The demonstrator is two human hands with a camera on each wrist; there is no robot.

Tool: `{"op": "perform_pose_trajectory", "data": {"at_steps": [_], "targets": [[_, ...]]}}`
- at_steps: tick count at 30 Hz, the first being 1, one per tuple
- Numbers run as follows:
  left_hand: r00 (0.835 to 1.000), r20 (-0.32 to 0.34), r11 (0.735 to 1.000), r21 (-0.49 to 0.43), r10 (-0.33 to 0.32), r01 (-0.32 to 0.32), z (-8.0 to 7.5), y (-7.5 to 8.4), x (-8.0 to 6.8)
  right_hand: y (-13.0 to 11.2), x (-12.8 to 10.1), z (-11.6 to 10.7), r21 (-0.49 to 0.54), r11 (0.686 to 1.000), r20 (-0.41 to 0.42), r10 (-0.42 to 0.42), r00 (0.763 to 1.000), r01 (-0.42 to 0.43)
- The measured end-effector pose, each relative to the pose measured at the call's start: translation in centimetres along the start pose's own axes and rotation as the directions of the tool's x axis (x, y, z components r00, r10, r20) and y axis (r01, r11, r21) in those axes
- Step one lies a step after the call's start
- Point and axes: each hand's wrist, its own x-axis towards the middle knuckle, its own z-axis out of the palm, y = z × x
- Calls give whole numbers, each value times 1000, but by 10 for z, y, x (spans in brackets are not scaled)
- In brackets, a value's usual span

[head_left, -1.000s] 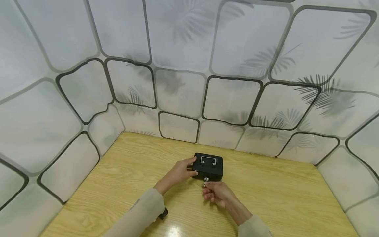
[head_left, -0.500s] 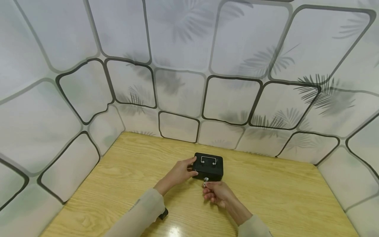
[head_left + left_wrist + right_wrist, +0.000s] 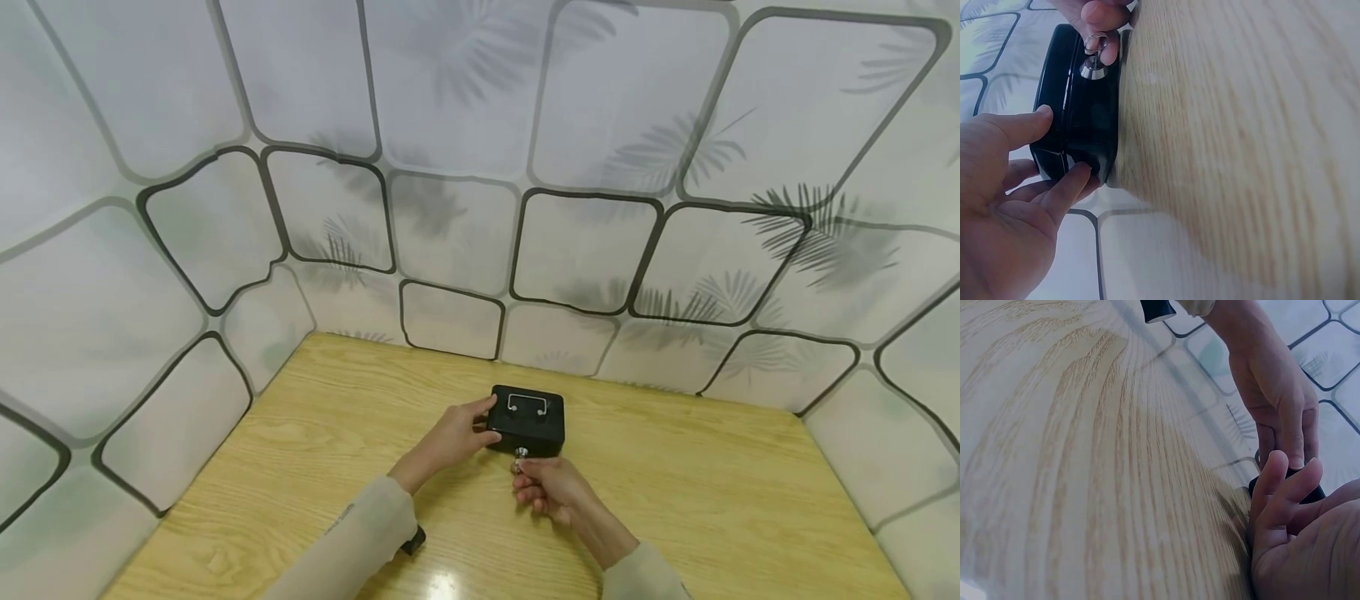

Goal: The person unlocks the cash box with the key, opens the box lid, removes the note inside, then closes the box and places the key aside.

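Note:
A black cash box [image 3: 527, 429] with a folding silver handle [image 3: 528, 397] on its lid sits on the wooden table. My left hand [image 3: 453, 437] grips its left end, the thumb near the lid's front edge and the other fingers around the side. In the left wrist view a silver lock [image 3: 1094, 70] stands out from the box front, with a key on a ring [image 3: 1095, 42] at it. My right hand [image 3: 555, 489] pinches this key between thumb and forefinger, which hide much of it. The right wrist view shows my right hand's other fingers [image 3: 1266, 487] loosely bent.
Pale patterned walls [image 3: 457, 242] enclose the wooden table [image 3: 712, 492] at the back and sides. A small black block [image 3: 413, 541] shows at the edge of my left sleeve [image 3: 367, 525].
Hands, box and key keep the same places. Only the head view shifts very slightly.

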Motion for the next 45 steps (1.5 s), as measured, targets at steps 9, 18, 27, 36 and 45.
{"op": "perform_pose_trajectory", "data": {"at_steps": [9, 18, 27, 36, 45], "targets": [[1000, 3, 1000, -10, -3, 3, 0, 0, 0, -1, -2, -2, -3, 1000, -32, 1, 999, -1], [1000, 16, 999, -18, -26, 27, -1, -1, 0, -5, -14, -9, -147, 987, -191, -100, 976, 72], [999, 30, 999, -33, -41, 42, -2, -1, 0, -9, -19, -19, -426, 888, -352, -341, 872, 175], [999, 30, 999, -34, -31, 32, -2, -1, -1, -21, -11, -28, -633, 724, -225, -510, 830, 274], [999, 26, 999, -21, -29, 30, -1, -1, -1, -20, -1, -31, -640, 700, -134, -507, 851, 317]]}}
